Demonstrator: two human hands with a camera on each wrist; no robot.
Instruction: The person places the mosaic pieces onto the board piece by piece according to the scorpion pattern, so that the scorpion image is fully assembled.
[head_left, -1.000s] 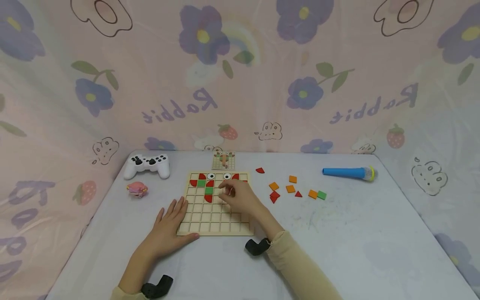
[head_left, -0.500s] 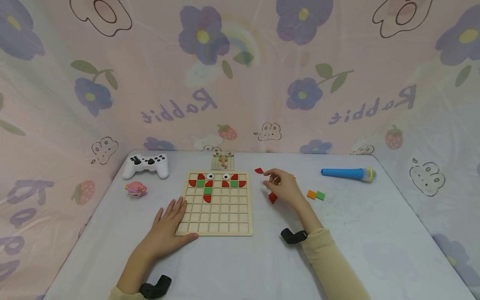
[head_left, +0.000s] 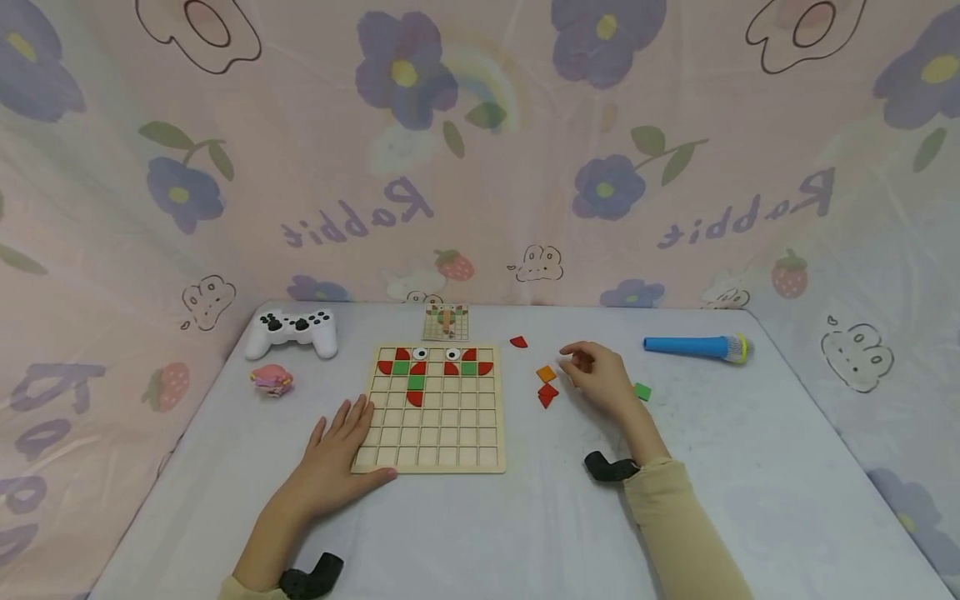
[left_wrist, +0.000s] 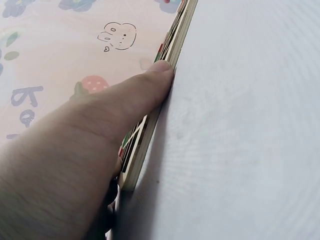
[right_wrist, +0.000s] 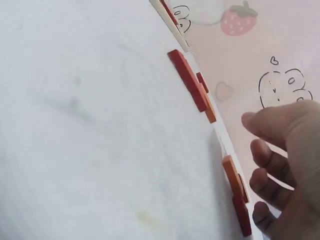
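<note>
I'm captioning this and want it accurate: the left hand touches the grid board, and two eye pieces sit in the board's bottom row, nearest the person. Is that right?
Not quite, the row is wrong: the head view shows both eye pieces in the top row, farthest from the person. The left hand does touch the grid board.

Beige and gridded on the board (head_left: 465, 429), red, green and white on its pieces (head_left: 416, 382). Right of the board, red, orange and green on loose tiles (head_left: 546, 374); behind it, purple-flowered pink on cloth (head_left: 480, 225).
</note>
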